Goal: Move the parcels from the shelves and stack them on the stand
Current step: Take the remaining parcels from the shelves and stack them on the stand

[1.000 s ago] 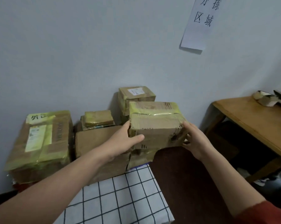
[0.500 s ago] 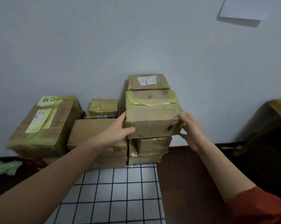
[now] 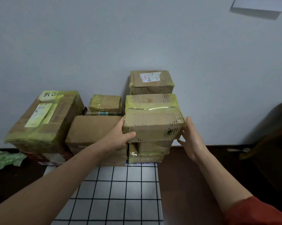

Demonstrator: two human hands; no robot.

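Your left hand grips the parcel by its left end. Your right hand presses flat on the right end. The long side runs between them.

The clearest writing is a handwritten black character, 外, with a second unclear mark beside it, on a yellow tape strip at the top of the large box in the left of the frame. Below it on the same box lies a pale shipping label, its print too small to read, and a line of dark capitals along the lid's right side is too blurred to make out. The rear parcel, upper centre, bears a white label with a red line and a blue mark, its text illegible. A green-and-white printed band under the small parcel cannot be read. The front parcel shows only black printed dashes.
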